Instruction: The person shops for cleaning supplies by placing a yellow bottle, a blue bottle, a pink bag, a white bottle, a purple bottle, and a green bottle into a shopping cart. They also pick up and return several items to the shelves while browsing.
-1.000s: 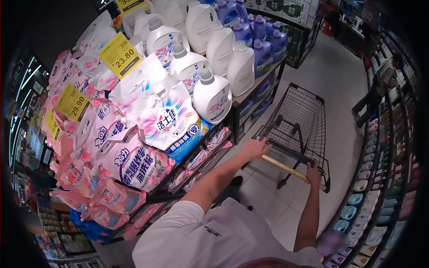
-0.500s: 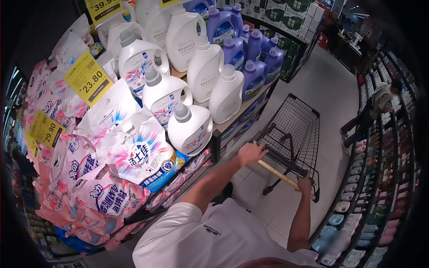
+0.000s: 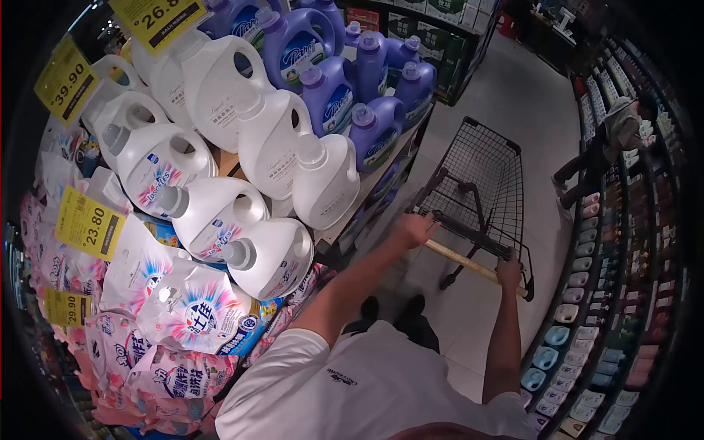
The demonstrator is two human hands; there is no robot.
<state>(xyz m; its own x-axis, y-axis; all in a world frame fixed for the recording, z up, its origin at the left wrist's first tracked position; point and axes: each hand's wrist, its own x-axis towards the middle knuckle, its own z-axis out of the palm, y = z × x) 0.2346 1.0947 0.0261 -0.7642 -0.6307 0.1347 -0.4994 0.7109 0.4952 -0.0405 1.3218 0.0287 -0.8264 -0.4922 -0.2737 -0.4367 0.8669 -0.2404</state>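
A dark wire shopping cart [image 3: 480, 158] stands in front of me, its basket bare wire with nothing visible inside. My left hand [image 3: 414, 229] is closed round the left end of its push bar. The light yellowish section of the handle [image 3: 463, 260] runs between my hands. On the bar's right end, my right hand [image 3: 507, 273] is closed as well. White detergent jugs [image 3: 326, 180] and purple jugs [image 3: 378, 132] stand on the display to the left of my left arm.
Detergent bags [image 3: 198, 312] and yellow price tags [image 3: 89, 221] fill the left display. Shelves of bottles [image 3: 565, 314] line the right side. A person [image 3: 616, 132] stands by them further up the aisle. Pale floor tiles [image 3: 506, 88] run ahead past stacked boxes [image 3: 418, 33].
The view has shifted forward along the aisle, so the jugs and bags have slid left and down. Both hands remain on the cart handle. The person on the right appears nearer.
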